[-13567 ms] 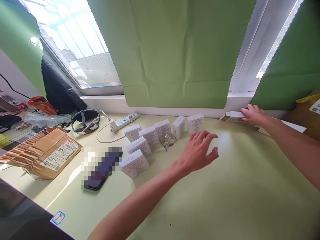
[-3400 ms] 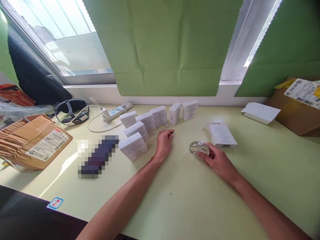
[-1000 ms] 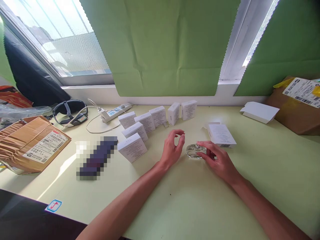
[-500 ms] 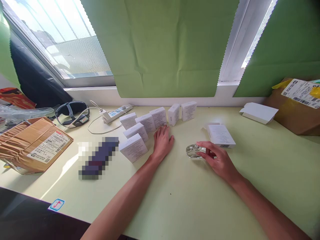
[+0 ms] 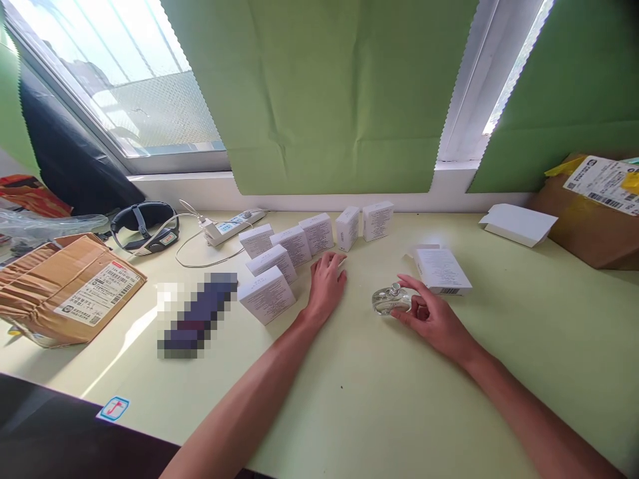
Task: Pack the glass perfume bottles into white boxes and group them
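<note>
A clear glass bottle (image 5: 383,303) with a silver neck, like a perfume bottle, stands upright on the table. My right hand (image 5: 432,316) is around its right side, thumb against the lower front and index finger raised beside the neck. Left of the bottle, my left hand (image 5: 327,286) rests low over the table, fingers bent together over a small shiny thing (image 5: 342,261) that is mostly hidden. Beyond my right hand lies a white printed box (image 5: 442,269) with its end flap open. Several similar white boxes (image 5: 267,294) stand upright left of and behind my left hand.
At the left are a torn cardboard carton (image 5: 74,293), a head strap device (image 5: 144,229), a power strip (image 5: 232,226) with a cable, and a blurred-out dark object (image 5: 200,316). A white open carton piece (image 5: 519,225) and a brown parcel (image 5: 589,226) sit at the far right.
My left hand has drawn slightly back toward me from the standing boxes. My right index finger has lifted off the bottle's neck, so its gap to the thumb is wider. The bottle stays put.
</note>
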`<state>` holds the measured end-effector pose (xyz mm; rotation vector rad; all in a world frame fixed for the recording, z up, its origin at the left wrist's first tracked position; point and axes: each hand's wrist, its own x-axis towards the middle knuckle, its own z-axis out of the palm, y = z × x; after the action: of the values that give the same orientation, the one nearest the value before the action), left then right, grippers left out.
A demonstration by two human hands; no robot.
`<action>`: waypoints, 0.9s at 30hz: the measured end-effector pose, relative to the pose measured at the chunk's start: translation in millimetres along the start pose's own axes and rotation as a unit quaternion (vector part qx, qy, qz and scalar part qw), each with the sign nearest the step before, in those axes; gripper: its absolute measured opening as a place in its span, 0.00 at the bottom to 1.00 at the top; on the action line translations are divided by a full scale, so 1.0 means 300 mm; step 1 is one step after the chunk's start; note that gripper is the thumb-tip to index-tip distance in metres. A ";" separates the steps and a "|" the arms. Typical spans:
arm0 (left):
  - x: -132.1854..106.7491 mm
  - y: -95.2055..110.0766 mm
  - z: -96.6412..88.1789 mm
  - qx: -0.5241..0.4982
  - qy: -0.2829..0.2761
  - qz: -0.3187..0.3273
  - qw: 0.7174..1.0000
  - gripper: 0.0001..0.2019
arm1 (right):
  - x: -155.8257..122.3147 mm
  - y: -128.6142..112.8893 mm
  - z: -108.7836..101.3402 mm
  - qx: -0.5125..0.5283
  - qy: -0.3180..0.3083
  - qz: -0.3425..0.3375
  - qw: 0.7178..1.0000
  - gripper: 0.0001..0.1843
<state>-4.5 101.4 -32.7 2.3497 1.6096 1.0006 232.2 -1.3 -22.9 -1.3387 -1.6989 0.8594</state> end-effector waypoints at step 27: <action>-0.099 0.218 -0.033 -0.230 0.047 0.219 0.947 0.14 | 0.010 -0.003 -0.011 -0.015 -0.014 0.022 1.000 0.28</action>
<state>34.7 45.3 -9.1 2.3774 0.7551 1.4037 234.5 1.7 -20.1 -1.3946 -1.7158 0.8854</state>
